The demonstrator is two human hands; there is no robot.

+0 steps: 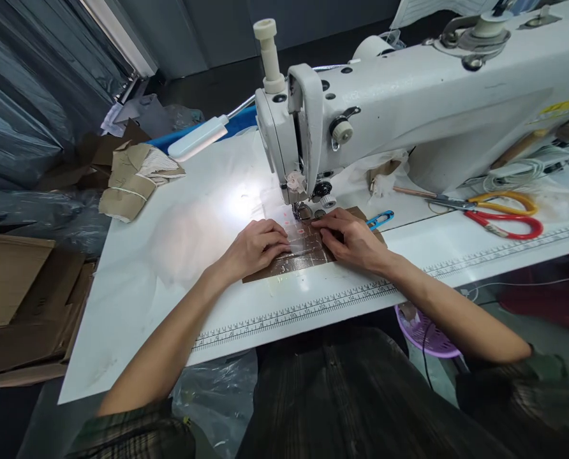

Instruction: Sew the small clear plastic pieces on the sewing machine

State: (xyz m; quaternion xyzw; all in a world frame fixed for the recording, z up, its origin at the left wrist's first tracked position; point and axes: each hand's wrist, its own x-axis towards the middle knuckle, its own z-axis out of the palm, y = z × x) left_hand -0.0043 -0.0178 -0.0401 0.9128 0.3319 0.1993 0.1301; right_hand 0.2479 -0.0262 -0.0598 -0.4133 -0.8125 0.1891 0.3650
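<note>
My left hand [258, 245] rests on a thin see-through sheet [305, 237] with small pink marks, its fingers bent together and pressed on the sheet's left side. On the other side, my right hand [354, 241] has its bent fingers on the same sheet, the index fingertip close to the presser foot [301, 210]. Beneath the sheet lies a flat brown piece [260, 273], partly covered by both hands. The white sewing machine's head [284, 134] stands just above, and the sheet reaches under its needle area. Exactly how the fingertips grip is partly hidden.
Right of my right hand lie blue thread snips [380, 220] and scissors with red and orange handles [504, 223]. A lit lamp [198, 139] hangs over the white table [131, 319]. A brown bundle [129, 191] sits at its left edge; cardboard boxes [14, 274] stand beyond.
</note>
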